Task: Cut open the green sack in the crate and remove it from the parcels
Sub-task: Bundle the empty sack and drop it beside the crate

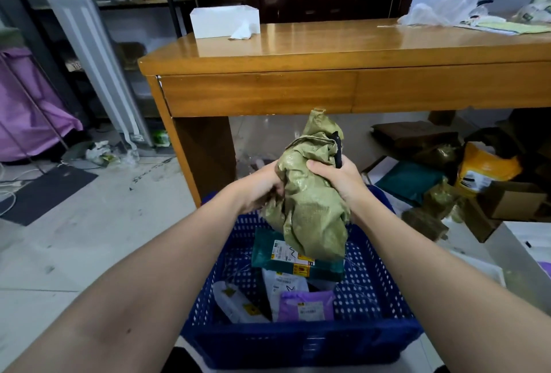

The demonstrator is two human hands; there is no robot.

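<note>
The green woven sack (310, 205) is crumpled into a bundle and held in the air above the blue perforated crate (301, 340). My left hand (262, 190) grips its left side. My right hand (340, 180) clutches its upper right and also holds a thin black tool (337, 150), whose tip points up. Several parcels lie loose in the crate: a dark green one (268, 256) just under the sack, a white one (238, 304), a grey one (283, 283) and a purple one (307, 305).
A wooden desk (298, 89) stands just beyond the crate, with a white tissue box (223, 20) on it. To the right, a pile of parcels and a cardboard box (512, 202) lie on the floor. A dark mat (44, 193) lies at left.
</note>
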